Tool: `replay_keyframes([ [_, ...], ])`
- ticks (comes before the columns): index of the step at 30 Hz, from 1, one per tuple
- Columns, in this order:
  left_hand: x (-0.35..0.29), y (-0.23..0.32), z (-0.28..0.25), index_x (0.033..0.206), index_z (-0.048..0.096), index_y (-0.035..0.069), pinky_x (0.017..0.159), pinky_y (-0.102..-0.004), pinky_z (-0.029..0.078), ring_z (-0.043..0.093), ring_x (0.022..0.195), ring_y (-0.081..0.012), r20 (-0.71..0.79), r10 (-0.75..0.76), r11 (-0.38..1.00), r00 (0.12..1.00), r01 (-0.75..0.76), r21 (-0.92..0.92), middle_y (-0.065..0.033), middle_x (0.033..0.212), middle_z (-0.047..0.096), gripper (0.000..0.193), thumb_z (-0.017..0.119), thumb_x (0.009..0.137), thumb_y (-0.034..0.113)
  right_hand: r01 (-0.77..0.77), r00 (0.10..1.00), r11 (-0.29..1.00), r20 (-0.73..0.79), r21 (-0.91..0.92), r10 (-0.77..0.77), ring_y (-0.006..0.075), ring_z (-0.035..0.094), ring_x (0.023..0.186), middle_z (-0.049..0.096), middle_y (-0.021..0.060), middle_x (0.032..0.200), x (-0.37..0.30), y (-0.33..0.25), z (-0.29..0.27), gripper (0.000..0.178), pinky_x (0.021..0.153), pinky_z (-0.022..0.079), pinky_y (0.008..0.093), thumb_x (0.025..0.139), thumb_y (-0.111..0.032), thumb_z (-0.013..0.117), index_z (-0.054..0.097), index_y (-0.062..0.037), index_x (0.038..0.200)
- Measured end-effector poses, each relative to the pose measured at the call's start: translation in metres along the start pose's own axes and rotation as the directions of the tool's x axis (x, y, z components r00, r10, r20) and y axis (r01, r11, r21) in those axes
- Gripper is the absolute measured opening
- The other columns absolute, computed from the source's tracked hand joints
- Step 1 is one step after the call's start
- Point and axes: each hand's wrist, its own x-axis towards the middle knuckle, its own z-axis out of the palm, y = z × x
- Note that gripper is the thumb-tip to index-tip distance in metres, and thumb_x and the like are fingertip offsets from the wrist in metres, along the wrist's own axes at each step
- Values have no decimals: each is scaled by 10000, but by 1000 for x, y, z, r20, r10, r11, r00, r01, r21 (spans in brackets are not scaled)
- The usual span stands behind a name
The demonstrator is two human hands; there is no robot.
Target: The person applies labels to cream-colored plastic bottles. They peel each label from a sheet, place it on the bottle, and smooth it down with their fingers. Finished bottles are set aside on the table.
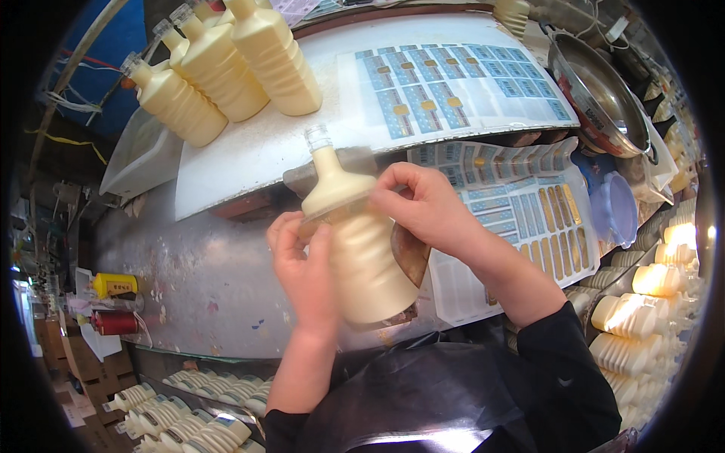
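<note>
Occupying the space between the hands: one cream bottle [370,264], ribbed, clear-necked. Left hand [300,260] and right hand [423,200]: fingers bent, pinching a translucent strip [336,212] across its shoulder. Beyond, white board [332,94]: blue label sheet [427,109], grouped cream bottles [276,64]. At right: lavender basin [613,208], metal pan [604,90]. Beneath: grey counter [204,279].

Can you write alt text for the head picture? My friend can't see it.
A left hand and right hand are at the upper part of a ridged cream bottle. More cream bottles stand on a white tabletop with blue-and-gold labels to their right.
</note>
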Motion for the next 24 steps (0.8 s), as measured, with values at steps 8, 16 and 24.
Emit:
replay_keyframes([
  [8, 12, -9, -5, 1093, 598, -37, 1003, -319, 447, 538, 1148, -181, 29, -151, 984, 988, 153, -91, -91, 1272, 495, 196, 608, 915, 44, 23, 998, 999, -60, -34, -25, 170, 668, 760, 697, 111, 817, 7, 4, 5, 254, 710, 531, 332, 888, -237, 710, 695, 16, 873],
  [16, 17, 14, 11, 1369, 423, 28, 1010, -323, 447, 536, 1154, -184, 35, -207, 963, 978, 210, -168, -123, 1292, 524, 439, 608, 978, 103, 34, 999, 999, -26, -36, -35, 33, 583, 725, 659, -9, 762, 11, 2, 2, 199, 626, 483, 232, 918, -179, 722, 687, 9, 863],
  [24, 18, 6, 13, 1368, 428, 37, 962, -318, 484, 562, 1126, -165, 167, -168, 985, 972, 172, -13, -117, 1300, 548, 476, 695, 988, 142, 30, 999, 999, -31, -15, -30, 164, 658, 688, 681, 93, 753, 10, 1, 1, 217, 648, 523, 328, 871, -193, 714, 682, 11, 805],
])
